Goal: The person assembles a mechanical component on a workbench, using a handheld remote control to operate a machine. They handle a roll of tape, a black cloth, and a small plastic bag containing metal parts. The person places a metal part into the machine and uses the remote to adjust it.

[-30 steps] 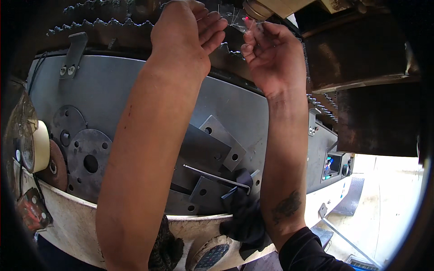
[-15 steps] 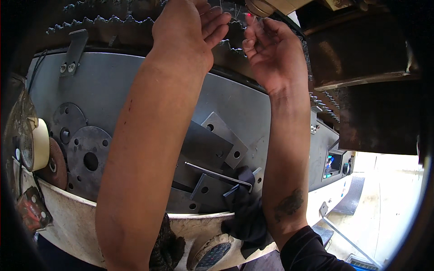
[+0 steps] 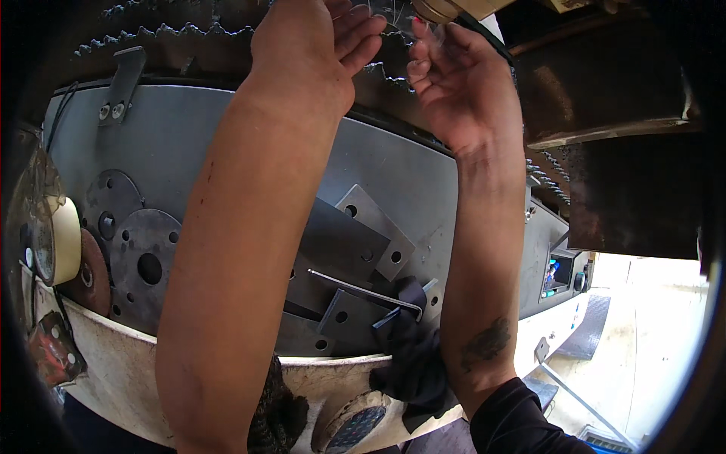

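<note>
My left hand (image 3: 349, 36) reaches up to the top edge, its lower fingers bent and side by side; thumb and index finger are hidden. Facing it, my right hand (image 3: 463, 91) has curled fingers, with thumb and index finger close together. Thin shiny clear strands (image 3: 395, 17) show between the two hands, perhaps the edges of a clear film; what the fingertips pinch is too faint to name. A small red light spot falls on a right fingertip, just under a rounded brass-coloured part (image 3: 437, 9). Behind the hands run jagged metal slats (image 3: 170, 32).
Below my forearms a grey metal ledge (image 3: 393, 151) carries flat drilled plates (image 3: 378, 227), a hex key (image 3: 363, 289), round discs (image 3: 151, 238) and a tape roll (image 3: 66, 240). A black cloth (image 3: 412, 371) hangs over the pale front rim (image 3: 333, 363). Dark machine panels (image 3: 605, 91) stand at right.
My right hand and wrist have shifted slightly right, and my left forearm slightly left. The gap between the hands looks a little wider. Things on the ledge stay put.
</note>
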`<move>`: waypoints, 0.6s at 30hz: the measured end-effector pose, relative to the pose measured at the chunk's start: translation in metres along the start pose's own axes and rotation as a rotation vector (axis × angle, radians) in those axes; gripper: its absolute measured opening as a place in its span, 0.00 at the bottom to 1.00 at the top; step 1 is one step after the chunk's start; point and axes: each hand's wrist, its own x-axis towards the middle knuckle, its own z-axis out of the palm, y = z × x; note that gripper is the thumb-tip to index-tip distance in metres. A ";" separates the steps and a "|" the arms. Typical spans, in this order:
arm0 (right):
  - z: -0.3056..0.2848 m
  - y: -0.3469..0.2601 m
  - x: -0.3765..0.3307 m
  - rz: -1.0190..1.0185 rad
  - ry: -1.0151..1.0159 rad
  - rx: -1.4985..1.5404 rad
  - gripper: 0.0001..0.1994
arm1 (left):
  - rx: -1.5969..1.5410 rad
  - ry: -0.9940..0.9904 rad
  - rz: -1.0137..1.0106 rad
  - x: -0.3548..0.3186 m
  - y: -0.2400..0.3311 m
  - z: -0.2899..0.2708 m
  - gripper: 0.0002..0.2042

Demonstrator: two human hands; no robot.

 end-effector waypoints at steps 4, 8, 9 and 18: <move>0.000 -0.006 -0.005 0.062 -0.013 0.130 0.13 | 0.007 0.021 0.000 -0.003 0.001 0.002 0.09; -0.009 -0.012 -0.011 0.216 -0.121 0.367 0.17 | 0.026 -0.002 -0.019 0.000 0.002 -0.001 0.09; -0.009 -0.011 -0.010 0.222 -0.125 0.384 0.17 | 0.027 0.003 -0.020 -0.001 0.002 0.000 0.09; -0.015 -0.009 -0.013 0.256 -0.273 0.508 0.22 | 0.053 0.020 -0.023 -0.002 0.002 0.002 0.09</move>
